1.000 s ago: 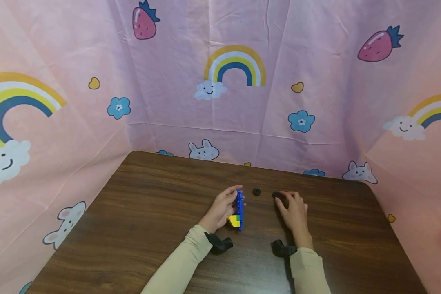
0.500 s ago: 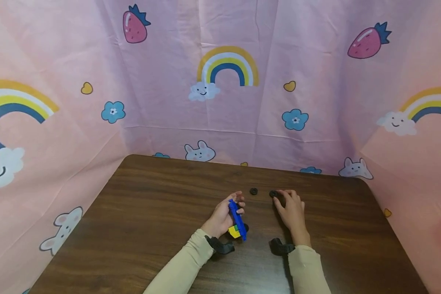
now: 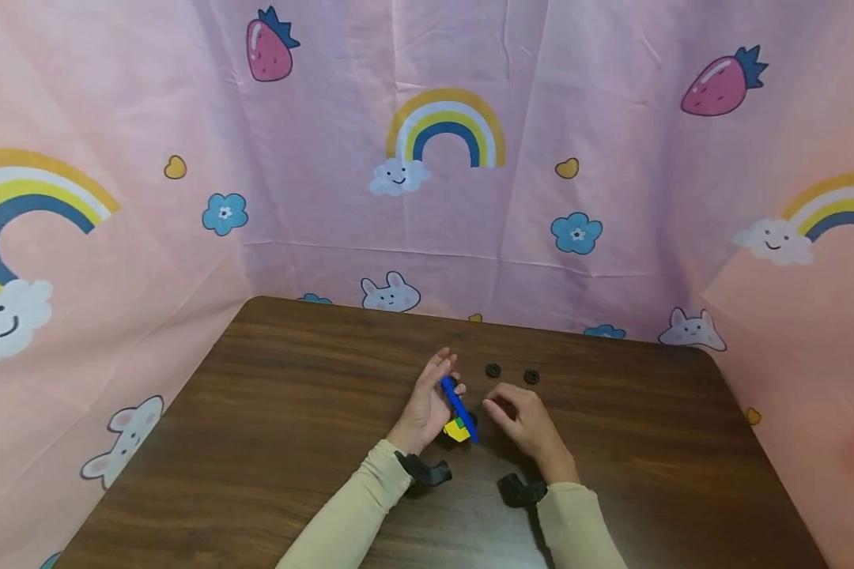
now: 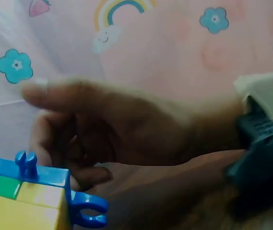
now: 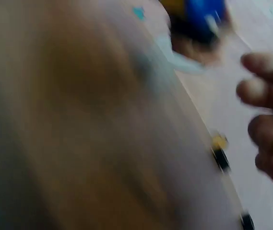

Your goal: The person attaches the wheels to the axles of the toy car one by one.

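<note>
- in the head view, your left grip (image 3: 418,412) holds the toy (image 3: 458,401) over the worktop (image 3: 313,395), lower fingers curled round it and upper ones raised.
- the toy is tilted in your grasp: its blue bar slants down toward the right, and its yellow part (image 3: 456,431) sits at the lower end.
- your right grip (image 3: 530,425) hovers just to the right of the toy, apart from it; the fingers are loosely bent with a gap between thumb and forefinger, and it holds nothing.
- beyond your right grip, the left ring (image 3: 493,371) and the right ring (image 3: 531,377), both black, lie on the worktop, near each other but not touching.
- you wear pale sleeves (image 3: 349,510) and dark wrist mounts (image 3: 427,472); a printed cloth (image 3: 313,142) hangs behind the worktop.
- in the left wrist view, the toy takes the lower left corner, with a green brick (image 4: 2,186), a small blue peg (image 4: 27,164) and a blue clip (image 4: 90,211).
- past it you see your right grip, top finger stretched, others curled below; you cannot tell your left grip here.
- in the right wrist view, much is blurred; your right fingertips show at the right, well apart from the toy at the top.
- the rings are dark shapes near the worktop's edge.
</note>
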Available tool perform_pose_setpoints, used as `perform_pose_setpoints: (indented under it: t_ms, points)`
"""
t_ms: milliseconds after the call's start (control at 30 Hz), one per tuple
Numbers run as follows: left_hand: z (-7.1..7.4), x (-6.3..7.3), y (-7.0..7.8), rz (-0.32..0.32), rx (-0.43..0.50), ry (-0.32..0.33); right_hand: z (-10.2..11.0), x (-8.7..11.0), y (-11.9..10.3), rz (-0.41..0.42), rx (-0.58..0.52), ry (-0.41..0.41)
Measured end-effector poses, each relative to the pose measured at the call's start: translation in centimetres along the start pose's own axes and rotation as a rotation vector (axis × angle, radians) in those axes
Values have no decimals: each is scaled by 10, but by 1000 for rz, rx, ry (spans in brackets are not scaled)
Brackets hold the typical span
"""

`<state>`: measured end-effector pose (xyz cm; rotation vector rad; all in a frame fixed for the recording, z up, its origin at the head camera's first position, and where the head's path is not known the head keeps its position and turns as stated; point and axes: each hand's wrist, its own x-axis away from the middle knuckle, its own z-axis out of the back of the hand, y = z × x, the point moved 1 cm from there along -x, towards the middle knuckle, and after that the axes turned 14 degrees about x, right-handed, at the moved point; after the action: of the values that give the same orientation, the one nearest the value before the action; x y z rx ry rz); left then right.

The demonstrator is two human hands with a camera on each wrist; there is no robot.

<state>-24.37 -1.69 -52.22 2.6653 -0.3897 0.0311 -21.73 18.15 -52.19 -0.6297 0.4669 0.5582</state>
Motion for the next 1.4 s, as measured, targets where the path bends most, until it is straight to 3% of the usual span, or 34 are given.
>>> perform_pose_setpoints:
  t_ms: [100, 267, 367, 467, 600, 833, 967, 1067, 1267, 1400]
  points:
    - [3, -3, 0, -86, -32, -1, -8, -1, -13, -35, -62, -130]
    - [5, -4, 4, -163, -11, -28, -17, -3, -23, -194, -98, -260]
    - [6, -4, 6, -170, -7, -43, -21, -4, -23, -262, -111, -307]
    - [8, -2, 7, -140, -72, -83, -24, -3, -21, -315, -170, -336]
    - [12, 1, 5, -67, -230, -116, -25, -3, -17, -406, -291, -303]
    - [18, -2, -5, 65, -414, -65, -23, -6, -14, -532, -405, -198]
    - [19, -3, -6, 58, -435, -44, -22, -7, -16, -596, -422, -132]
    - [21, -3, -5, 38, -415, -30, -22, -7, -17, -607, -405, -128]
    - [23, -4, -2, -13, -447, 1, -20, -6, -11, -535, -266, -162]
    - [20, -4, 0, -37, -456, 9, -11, -4, -1, -466, -126, -96]
